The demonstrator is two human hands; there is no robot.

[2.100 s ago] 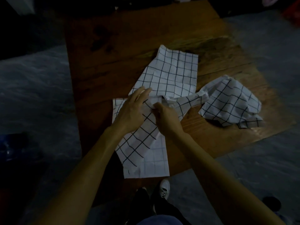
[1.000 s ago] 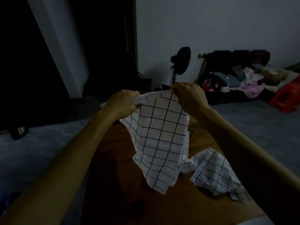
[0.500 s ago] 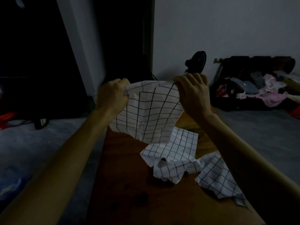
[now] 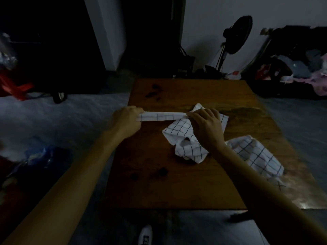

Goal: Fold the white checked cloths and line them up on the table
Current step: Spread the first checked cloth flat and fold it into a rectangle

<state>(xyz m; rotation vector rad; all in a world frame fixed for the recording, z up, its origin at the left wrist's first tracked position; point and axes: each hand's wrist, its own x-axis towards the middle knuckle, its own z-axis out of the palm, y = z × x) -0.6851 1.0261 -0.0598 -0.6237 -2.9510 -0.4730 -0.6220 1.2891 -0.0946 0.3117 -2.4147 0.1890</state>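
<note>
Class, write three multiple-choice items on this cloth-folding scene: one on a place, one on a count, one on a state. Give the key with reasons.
1. Where does the fan stand?
A. On the table
B. On the floor beyond the table
C. Beside the shoe

2. How many checked cloths show?
A. One
B. Three
C. Five

3. What state is the held cloth in?
A. A taut narrow strip
B. Spread flat
C. Crumpled in a ball

Key: B, the fan rises behind the table's far edge. B, the held cloth, a rumpled cloth under it, and another cloth at right. A, the left hand and right hand grip its ends.
</note>
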